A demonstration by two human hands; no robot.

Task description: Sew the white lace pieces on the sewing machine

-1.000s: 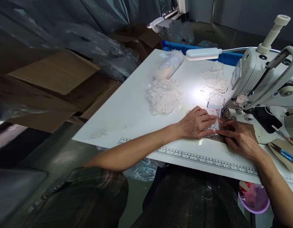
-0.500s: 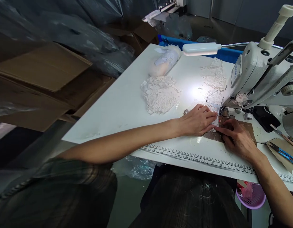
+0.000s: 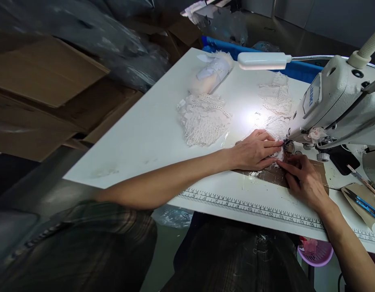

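My left hand [image 3: 256,151] lies flat on a strip of white lace [image 3: 279,155], its fingers stretched toward the needle area [image 3: 287,144] of a white sewing machine [image 3: 330,95]. My right hand [image 3: 304,176] touches the near edge of the lace with its outstretched index finger; the thumb is apart from it and the other fingers are bent. Much of the lace under my left hand is hidden. Beyond the needle, more fringed lace [image 3: 277,99] trails over the table. A brown plate [image 3: 320,172] lies below my right hand.
On the white table [image 3: 139,142] sit a heap of white lace [image 3: 204,119] and a wrapped roll [image 3: 213,73]. A lamp [image 3: 263,61] hangs above. Blue thread snips [image 3: 365,202] and a black phone-like object [image 3: 342,158] lie right. Cardboard boxes [image 3: 47,73] stand left; a purple basket [image 3: 320,255] is below.
The view has shifted slightly, so the machine sits farther right. My left hand has moved a little closer to the needle along with the lace; my right hand stays beside it.
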